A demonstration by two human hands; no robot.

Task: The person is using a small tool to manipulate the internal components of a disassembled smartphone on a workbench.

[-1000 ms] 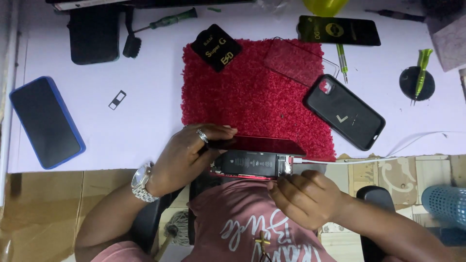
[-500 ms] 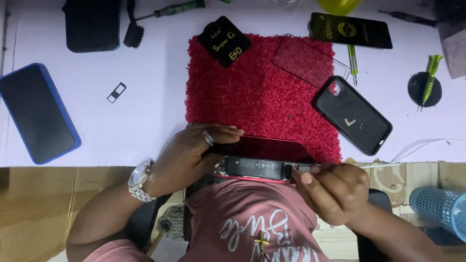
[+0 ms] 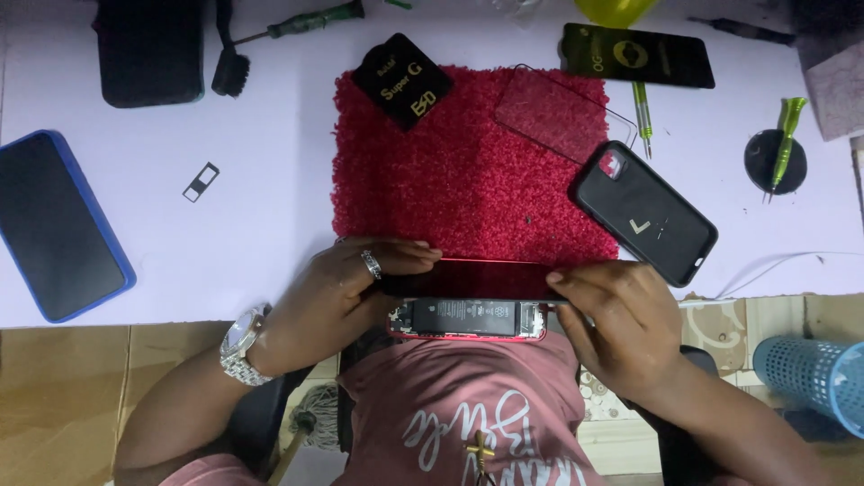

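Left hand (image 3: 337,292): clamped on opened red phone (image 3: 468,317), screen end.
Right hand (image 3: 621,328): gripping opposite end; lift screen evenly, gently.

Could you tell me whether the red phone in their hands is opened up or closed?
Opened up: the screen is lifted off the red phone, whose battery shows, held between the left hand and right hand.

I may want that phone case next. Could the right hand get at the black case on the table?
Probably yes: the black case lies uncovered just beyond the right hand, nothing between them, though that hand now grips the opened phone.
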